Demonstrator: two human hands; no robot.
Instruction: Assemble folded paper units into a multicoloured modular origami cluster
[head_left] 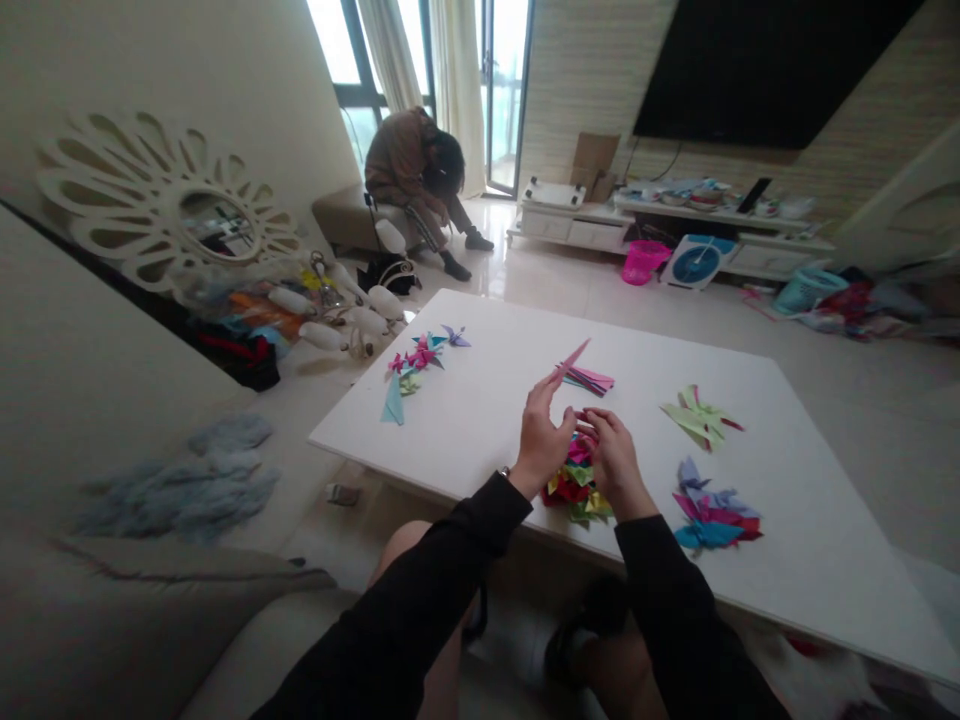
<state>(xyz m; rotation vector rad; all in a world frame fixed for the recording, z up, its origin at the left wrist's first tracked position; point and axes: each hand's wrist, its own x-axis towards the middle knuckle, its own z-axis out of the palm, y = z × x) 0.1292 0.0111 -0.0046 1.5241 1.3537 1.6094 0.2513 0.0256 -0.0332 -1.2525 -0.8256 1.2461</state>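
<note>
A pink pointed folded paper [574, 355] sticks up from the fingers of my left hand [544, 432], which is closed on it. Close beside it, my right hand [613, 455] has its fingers curled, the tips meeting near my left thumb. Whatever those tips pinch is too small to make out. Just beyond the hands lies a stack of pink and dark paper strips [596, 380]. Below them, partly covered by my wrists, is a heap of red, green, yellow and pink folded papers [576, 490] at the near edge of the white table [480, 400].
Paper cranes [424, 352] sit at the table's far left, with a light blue folded piece [392, 402]. Green folded papers [697, 415] and a purple, pink and blue group [712, 515] lie right. Beyond the table, a person [412, 170] sits bent over near a lamp [360, 315].
</note>
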